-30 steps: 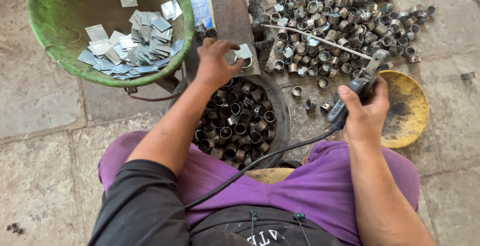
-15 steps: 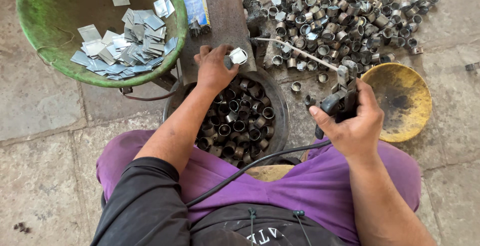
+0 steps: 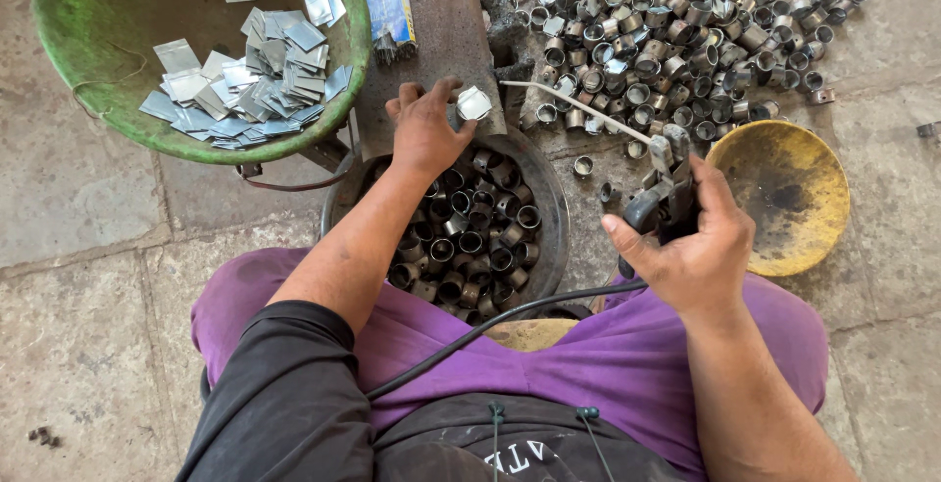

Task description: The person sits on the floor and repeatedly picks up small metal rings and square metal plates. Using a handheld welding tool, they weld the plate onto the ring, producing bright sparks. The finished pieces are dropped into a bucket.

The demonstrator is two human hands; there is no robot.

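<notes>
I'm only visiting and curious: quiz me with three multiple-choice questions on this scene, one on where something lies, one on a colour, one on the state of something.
1. Where do the flat square metal pieces lie?
A. In the green basin
B. In the yellow bowl
C. On the purple lap

2. What colour is the shallow bowl beside the right hand?
A. Blue
B. Yellow
C. White

3. What is the left hand doing?
A. Resting flat on the floor
B. Hanging empty in the air
C. Pinching a small metal piece

Answers:
1 A, the squares are heaped inside the green basin.
2 B, the bowl is yellow with a dark stain inside.
3 C, the fingertips pinch a small metal piece above the dark pan of rings; the right hand grips a corded tool.
</notes>
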